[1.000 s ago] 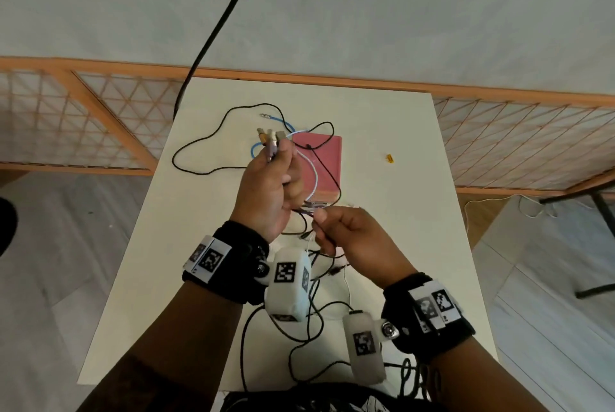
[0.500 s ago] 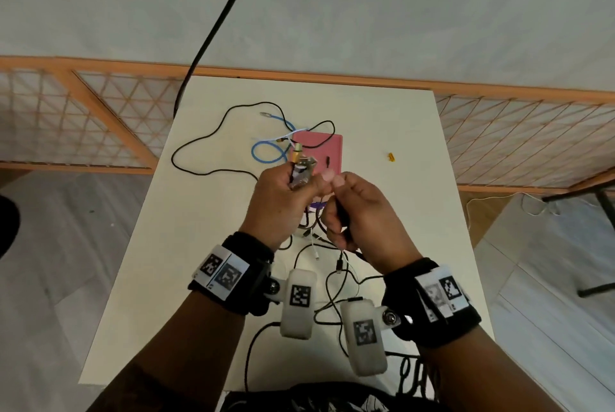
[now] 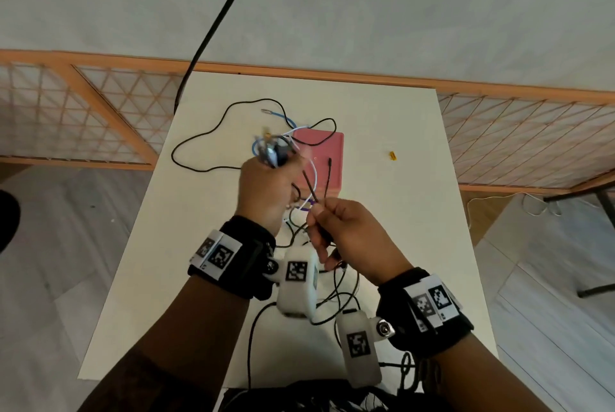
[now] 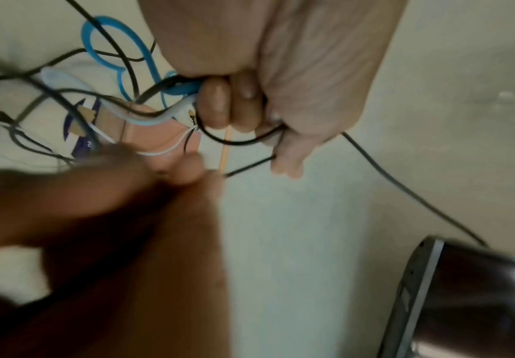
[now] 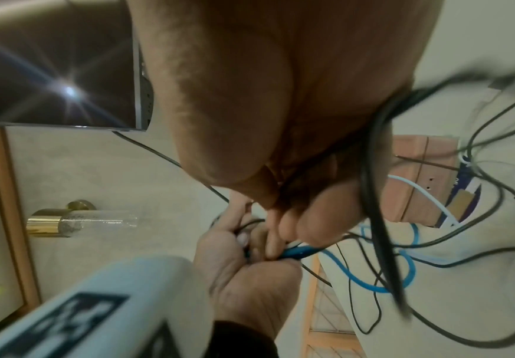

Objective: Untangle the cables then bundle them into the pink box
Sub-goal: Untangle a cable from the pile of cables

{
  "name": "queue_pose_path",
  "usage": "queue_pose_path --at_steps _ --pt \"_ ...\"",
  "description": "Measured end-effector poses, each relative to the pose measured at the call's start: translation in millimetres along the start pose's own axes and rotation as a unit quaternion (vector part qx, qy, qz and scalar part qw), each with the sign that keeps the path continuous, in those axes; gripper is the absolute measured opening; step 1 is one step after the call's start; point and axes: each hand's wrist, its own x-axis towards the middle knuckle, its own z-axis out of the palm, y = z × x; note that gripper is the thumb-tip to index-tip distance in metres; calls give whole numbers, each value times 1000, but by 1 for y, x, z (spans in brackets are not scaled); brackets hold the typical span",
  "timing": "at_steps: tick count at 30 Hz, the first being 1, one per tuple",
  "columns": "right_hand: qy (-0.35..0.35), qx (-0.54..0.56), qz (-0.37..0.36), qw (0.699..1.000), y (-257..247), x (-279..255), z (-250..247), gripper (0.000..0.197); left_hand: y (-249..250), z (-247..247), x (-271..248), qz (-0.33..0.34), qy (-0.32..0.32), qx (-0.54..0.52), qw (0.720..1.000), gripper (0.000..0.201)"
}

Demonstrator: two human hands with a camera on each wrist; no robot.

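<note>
The left hand (image 3: 266,192) is fisted round a gathered clump of cables (image 3: 276,152), plug ends up, seemingly so the sorted strands stay together. Beside it, the right hand (image 3: 352,232) pinches one black cable (image 3: 309,185), likely drawing it free (the ends are blurred). The pink box (image 3: 327,162) sits just beyond on the counter (image 3: 399,212), whose right side offers room to pull.
</note>
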Motion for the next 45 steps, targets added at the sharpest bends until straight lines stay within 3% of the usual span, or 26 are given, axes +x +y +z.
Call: queue_pose_path --at_steps 2,4,6,7,10,13,14,15,17,19,20,22,26,27,28,31,32,35,36,40,41,44,45 --pt "-9 -14 -1 1000 3 -1 2 30 -4 -6 11 -16 13 -47 999 34" --pt "15 -2 -16 1000 6 1 2 31 -13 -11 10 -59 -86 -11 995 46" --pt "41 0 -33 999 8 6 -1 33 -21 -12 -1 -90 -212 32 973 42" --pt "46 -8 -36 998 9 7 -1 33 -25 -11 -5 -85 -239 50 966 38" --pt "42 -15 -38 998 11 9 -1 32 -21 -5 -9 -45 -164 83 982 36" --pt "12 -5 -22 1000 12 5 -1 36 -9 -8 11 -53 39 -18 998 30" --pt "2 -7 -17 1000 12 3 0 38 -7 -14 20 -67 74 -64 993 32" --pt "0 -17 -19 1000 13 0 0 39 -8 -21 28 -75 65 -72 992 31" --pt "18 -41 -32 999 16 -1 -1 40 -12 -27 23 -88 -64 -1 994 31" --pt "40 -51 -22 998 18 4 -1 37 -18 -21 0 -105 -203 92 969 31" --pt "46 -55 -15 997 17 6 0 36 -20 -16 -9 -98 -232 114 961 32" --pt "52 -68 -11 996 16 10 1 34 -21 -7 -19 -66 -201 110 971 31" --pt "37 -67 -11 997 11 8 2 39 -21 -2 -6 -43 -27 51 997 32" --pt "31 -63 -6 998 10 8 3 39 -21 -5 -2 -49 -15 27 998 33" --pt "29 -60 1 998 9 6 4 39 -22 -9 -1 -55 -41 15 998 35" --pt "35 -60 0 998 11 5 5 38 -23 -14 -12 -51 -208 99 972 35" --pt "34 -69 -4 997 11 4 6 38 -22 -14 -15 -34 -199 116 973 33" --pt "26 -113 -13 993 12 4 6 39 -23 -11 0 -39 -26 62 997 36" --pt "25 -122 -16 992 12 4 5 39 -25 -13 4 -53 -25 33 998 38" --pt "46 -122 -30 991 17 4 2 39 -31 -18 -16 -72 -222 94 968 37" --pt "41 -114 -28 992 18 4 3 40 -28 -17 -17 -57 -205 94 973 32" --pt "22 -126 -28 991 20 0 5 42 -26 -17 7 -67 -11 4 998 27" --pt "21 -129 -28 991 20 -1 4 42 -27 -19 14 -82 -11 -22 996 32"
